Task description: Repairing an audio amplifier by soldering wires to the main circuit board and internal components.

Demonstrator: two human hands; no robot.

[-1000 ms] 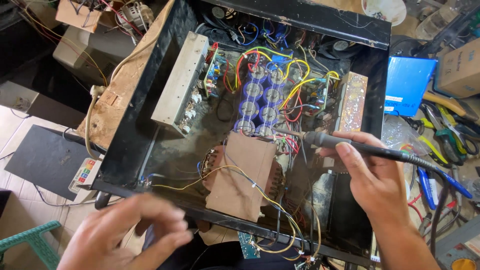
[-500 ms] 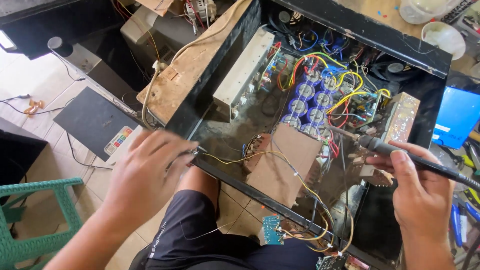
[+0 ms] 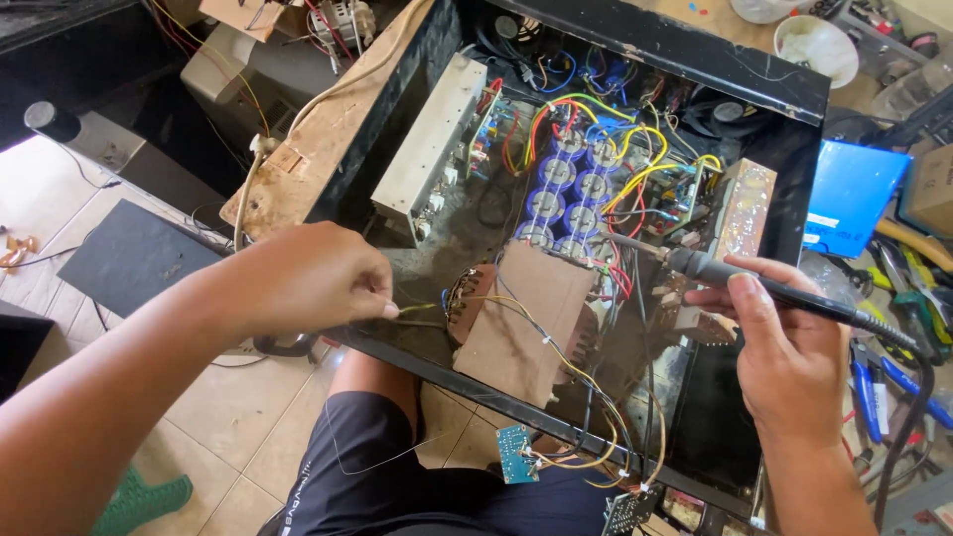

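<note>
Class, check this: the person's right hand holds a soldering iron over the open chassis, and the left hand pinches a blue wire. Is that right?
Not quite. In the head view the left hand pinches a yellow wire, not a blue one. The right hand does hold the soldering iron over the open chassis.

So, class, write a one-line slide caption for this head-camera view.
Left hand pinches a thin wire while right hand holds a soldering iron over an open amplifier chassis.

A brown cardboard box [image 3: 931, 189] stands at the right edge, cut off by the frame, just beside a bright blue flat case [image 3: 847, 198]. At the top edge, left of the open chassis, lies a tan cardboard piece [image 3: 250, 14]. No screens or signs show.
</note>
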